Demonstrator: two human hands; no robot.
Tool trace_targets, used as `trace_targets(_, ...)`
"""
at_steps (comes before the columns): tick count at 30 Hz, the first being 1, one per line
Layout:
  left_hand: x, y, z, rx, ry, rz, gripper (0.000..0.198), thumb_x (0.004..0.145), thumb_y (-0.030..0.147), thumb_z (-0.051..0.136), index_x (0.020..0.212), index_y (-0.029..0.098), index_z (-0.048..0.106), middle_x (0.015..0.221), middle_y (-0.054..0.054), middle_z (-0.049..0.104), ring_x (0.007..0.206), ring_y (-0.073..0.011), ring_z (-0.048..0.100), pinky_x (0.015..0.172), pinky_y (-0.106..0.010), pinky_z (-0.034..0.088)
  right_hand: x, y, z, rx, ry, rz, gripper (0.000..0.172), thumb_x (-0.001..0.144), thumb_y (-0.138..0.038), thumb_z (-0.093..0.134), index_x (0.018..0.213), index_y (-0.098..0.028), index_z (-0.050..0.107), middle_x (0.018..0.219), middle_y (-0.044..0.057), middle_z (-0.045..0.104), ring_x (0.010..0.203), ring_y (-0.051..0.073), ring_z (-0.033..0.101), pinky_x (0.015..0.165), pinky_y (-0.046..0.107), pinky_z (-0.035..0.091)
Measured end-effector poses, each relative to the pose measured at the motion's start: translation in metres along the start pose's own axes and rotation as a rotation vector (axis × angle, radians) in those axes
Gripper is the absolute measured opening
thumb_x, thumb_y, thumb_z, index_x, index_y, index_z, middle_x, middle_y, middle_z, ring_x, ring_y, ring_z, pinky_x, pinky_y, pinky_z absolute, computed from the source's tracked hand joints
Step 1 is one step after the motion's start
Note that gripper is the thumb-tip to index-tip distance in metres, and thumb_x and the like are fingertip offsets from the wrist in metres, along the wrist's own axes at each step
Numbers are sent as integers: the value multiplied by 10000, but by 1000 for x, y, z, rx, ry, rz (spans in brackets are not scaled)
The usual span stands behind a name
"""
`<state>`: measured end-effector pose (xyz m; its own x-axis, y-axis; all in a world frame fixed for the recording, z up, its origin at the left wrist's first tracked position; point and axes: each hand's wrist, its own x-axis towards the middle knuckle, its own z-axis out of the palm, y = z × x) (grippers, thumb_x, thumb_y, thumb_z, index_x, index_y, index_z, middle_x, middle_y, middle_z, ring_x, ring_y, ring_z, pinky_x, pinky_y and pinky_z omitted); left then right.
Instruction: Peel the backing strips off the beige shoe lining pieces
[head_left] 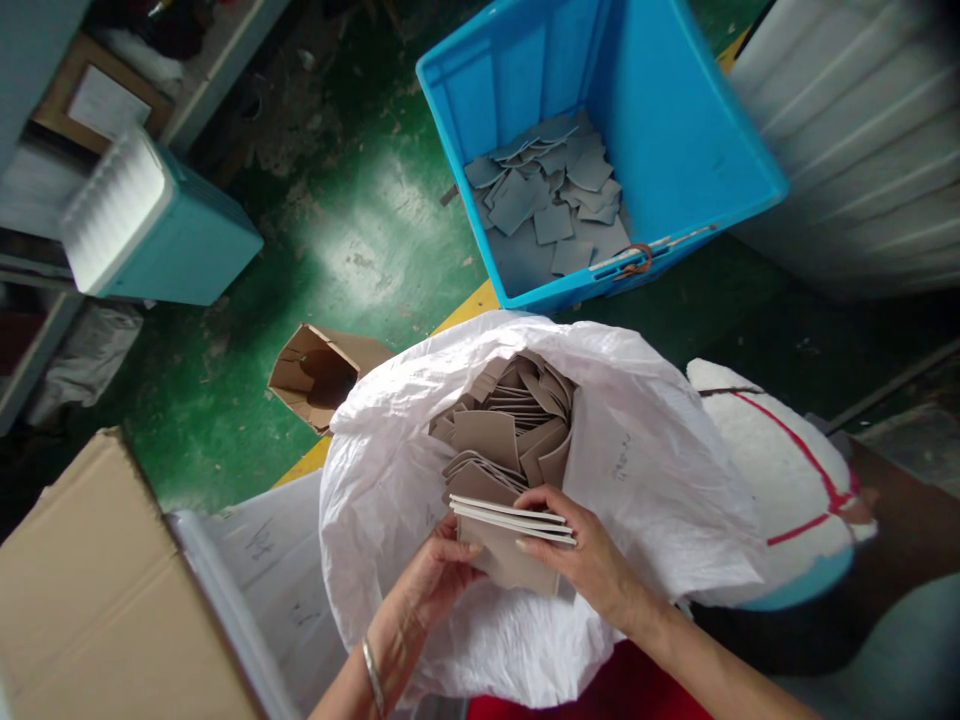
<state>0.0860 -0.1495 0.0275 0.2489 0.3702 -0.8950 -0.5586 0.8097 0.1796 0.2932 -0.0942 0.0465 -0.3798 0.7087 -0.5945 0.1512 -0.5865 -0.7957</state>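
Both hands grip a small stack of flat taupe pieces [510,555] with pale edges, held over the near side of an open white plastic bag [645,480]. My left hand [439,570] is closed on the stack's left end, thumb on the near face. At the right end, my right hand [581,550] pinches the stack between thumb and fingers. Inside the bag lies a jumbled heap of similar taupe pieces [487,432], some standing on edge. What the pieces are made of I cannot tell.
Beyond the bag stands a blue bin [675,150] with loose grey pieces [555,190] inside. An open cardboard box [360,350] sits left of the bag. A larger carton [90,590] fills the lower left. A white-and-red padded seat [772,460] is at right.
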Motion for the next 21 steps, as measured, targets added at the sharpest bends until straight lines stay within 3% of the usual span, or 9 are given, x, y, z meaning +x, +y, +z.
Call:
trace_targets(15, -8, 5, 7, -6, 19, 19, 458, 571, 103, 772, 1017, 158, 683, 914, -73, 694, 795, -206, 635, 697, -324, 532, 4, 14, 1, 11, -16, 51, 207, 768, -309, 648, 967, -265, 609, 922, -8, 664, 845, 202, 632, 755, 281, 504)
trace_targets(21, -14, 5, 12, 7, 23, 17, 551, 605, 128, 770, 1140, 165, 644, 1024, -99, 693, 857, -236, 648, 700, -332, 539, 7, 25, 2, 25, -4, 112, 261, 777, -395, 654, 984, -253, 584, 900, -13, 669, 815, 191, 638, 687, 261, 499)
